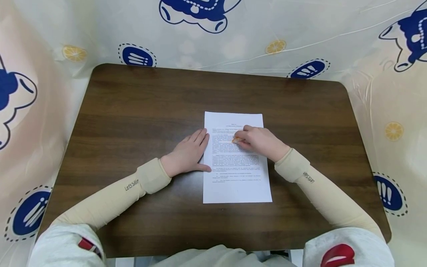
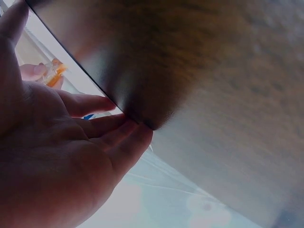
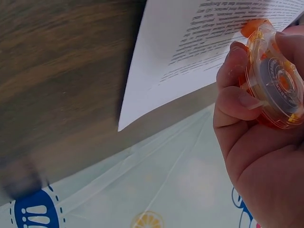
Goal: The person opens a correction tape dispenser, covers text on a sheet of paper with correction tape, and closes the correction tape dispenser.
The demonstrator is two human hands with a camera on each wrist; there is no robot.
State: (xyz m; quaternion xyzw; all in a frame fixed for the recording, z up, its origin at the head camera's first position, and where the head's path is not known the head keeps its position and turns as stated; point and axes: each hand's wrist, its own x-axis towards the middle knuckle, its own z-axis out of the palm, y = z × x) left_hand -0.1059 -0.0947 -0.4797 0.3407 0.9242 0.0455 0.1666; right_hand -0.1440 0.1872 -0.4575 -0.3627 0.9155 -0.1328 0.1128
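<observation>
A printed sheet of paper (image 1: 237, 193) lies on the brown table, its upper part covered in lines of text. My right hand (image 1: 263, 142) grips an orange, see-through correction tape (image 3: 266, 78), fingers and thumb curled round its round case. In the right wrist view its orange tip (image 3: 254, 27) points at the printed lines. In the head view the correction tape (image 1: 237, 139) sits over the upper middle of the text, mostly hidden by the fingers. My left hand (image 1: 186, 154) rests flat at the sheet's left edge, fingers straight and thumb spread, holding nothing.
The dark wooden table (image 1: 140, 100) extends around the sheet on all sides. A pale plastic curtain (image 1: 217, 48) with blue figures and orange slices hangs behind and beside it. Both forearms wear cream sleeves (image 1: 113, 196) and lie across the near half of the table.
</observation>
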